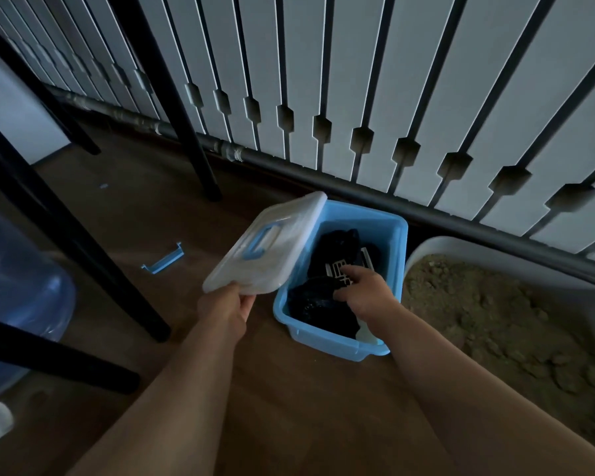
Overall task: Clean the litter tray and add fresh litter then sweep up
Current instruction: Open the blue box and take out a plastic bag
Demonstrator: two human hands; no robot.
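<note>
A blue plastic box (394,242) stands on the wooden floor by the railing. My left hand (225,305) holds its translucent white lid (265,245) tilted up over the box's left side. My right hand (364,288) reaches inside the box, fingers on a white slotted scoop (339,269) that lies among black bags (318,305). To the right sits the white litter tray (437,243), filled with clumpy brown litter (488,310).
A blue clip piece (164,262) lies loose on the floor left of the box. Black furniture legs (200,152) stand at left. A blue water jug (18,286) is at the far left. A white slatted railing (358,80) closes the back.
</note>
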